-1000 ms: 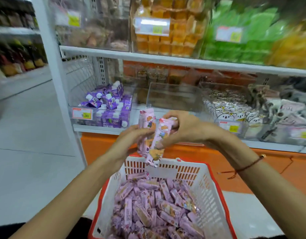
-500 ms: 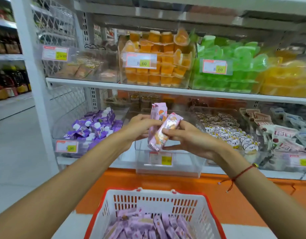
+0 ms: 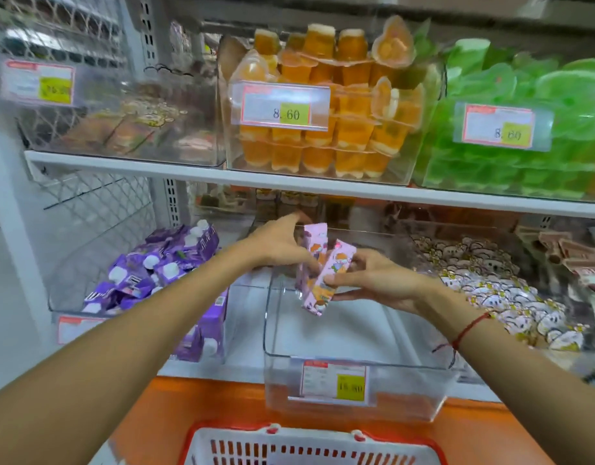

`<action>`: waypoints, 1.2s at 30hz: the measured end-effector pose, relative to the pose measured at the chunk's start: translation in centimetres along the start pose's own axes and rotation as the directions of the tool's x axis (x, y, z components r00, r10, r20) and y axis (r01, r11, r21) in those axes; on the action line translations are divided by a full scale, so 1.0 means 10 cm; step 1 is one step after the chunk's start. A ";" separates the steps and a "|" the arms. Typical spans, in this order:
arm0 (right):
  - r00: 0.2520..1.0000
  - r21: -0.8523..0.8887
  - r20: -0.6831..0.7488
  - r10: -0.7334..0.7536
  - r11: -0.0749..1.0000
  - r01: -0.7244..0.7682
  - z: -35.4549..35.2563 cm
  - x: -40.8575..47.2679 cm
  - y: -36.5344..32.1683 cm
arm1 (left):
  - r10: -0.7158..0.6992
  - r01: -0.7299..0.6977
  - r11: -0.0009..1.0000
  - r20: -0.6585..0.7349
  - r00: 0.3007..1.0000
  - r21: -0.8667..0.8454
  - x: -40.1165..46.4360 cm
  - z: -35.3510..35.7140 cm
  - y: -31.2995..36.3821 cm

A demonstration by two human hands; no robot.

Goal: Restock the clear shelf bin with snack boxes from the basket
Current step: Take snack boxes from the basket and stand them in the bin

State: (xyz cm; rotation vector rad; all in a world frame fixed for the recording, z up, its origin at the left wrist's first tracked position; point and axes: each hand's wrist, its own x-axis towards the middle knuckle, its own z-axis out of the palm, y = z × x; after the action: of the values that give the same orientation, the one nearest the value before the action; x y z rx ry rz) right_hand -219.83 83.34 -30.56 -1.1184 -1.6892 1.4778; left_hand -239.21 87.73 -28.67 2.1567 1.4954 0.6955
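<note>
Two pink snack boxes are held over the clear shelf bin (image 3: 353,387), which stands on the lower shelf with a price tag on its front wall. My left hand (image 3: 282,241) grips the upright box (image 3: 314,243) from the left. My right hand (image 3: 380,280) pinches the tilted box (image 3: 326,283) from the right. Both boxes touch each other above the bin's open top. The bin's floor looks bare. Only the white rim of the red basket (image 3: 309,444) shows at the bottom edge; its contents are out of view.
A bin of purple packs (image 3: 161,273) sits left of the clear bin, a bin of white cartoon-print packets (image 3: 504,290) to its right. The shelf above (image 3: 289,182) carries orange jelly cups (image 3: 326,129) and green jelly cups (image 3: 524,135). An orange base runs below.
Both hands have carried the two pink boxes up from the basket and forward over the clear bin. The view has risen, so the basket has dropped nearly out of view.
</note>
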 end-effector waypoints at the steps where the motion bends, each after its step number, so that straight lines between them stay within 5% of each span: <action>1: 1.000 -0.029 -0.014 0.009 1.000 -0.009 0.00 0.08 0.04 | 0.007 -0.007 0.992 0.000 1.000 0.129 0.06 0.01 -0.06; 5: 0.996 -0.114 -0.041 0.077 0.990 -0.081 -0.02 0.36 0.17 | -0.001 -0.057 0.882 0.122 0.992 0.468 0.28 0.04 -0.20; 10: 0.991 -0.112 -0.047 0.129 0.985 -0.133 0.08 0.61 0.40 | -0.129 -0.015 0.810 0.202 0.971 0.587 0.41 0.15 -0.23; 14: 0.982 -0.127 -0.094 0.161 0.977 -0.173 0.19 0.74 0.58 | -0.091 0.072 0.913 0.028 0.995 0.401 0.34 0.13 -0.31; 17: 0.971 -0.144 -0.160 0.175 0.970 -0.198 0.25 0.76 0.68 | -0.171 0.151 0.983 -0.235 0.957 -0.101 0.03 0.10 -0.41; 19: 0.965 -0.139 -0.208 0.162 0.971 -0.193 0.29 0.79 0.67 | -0.215 0.110 0.920 -0.248 0.945 -0.375 -0.27 0.13 -0.45; 26: 0.885 -0.160 -0.452 0.107 0.967 -0.198 0.21 0.80 0.57 | -0.116 0.071 0.966 -0.169 0.979 -0.250 -0.79 0.12 -0.40; 32: 0.984 -0.193 -0.082 0.156 0.967 -0.169 0.23 0.69 0.55 | -0.113 0.085 0.939 -0.067 0.991 -0.333 -0.94 0.23 -0.30; 36: 0.916 -0.282 -0.400 0.038 0.945 -0.163 0.39 0.96 0.59 | -0.167 0.094 0.902 -0.140 0.976 -0.421 -0.99 0.33 -0.29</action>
State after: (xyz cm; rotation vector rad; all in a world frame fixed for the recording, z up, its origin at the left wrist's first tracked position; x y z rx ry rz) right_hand -226.34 90.18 -37.79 -1.5743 -1.6253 0.9736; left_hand -242.23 79.21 -34.54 1.6972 1.4071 1.0661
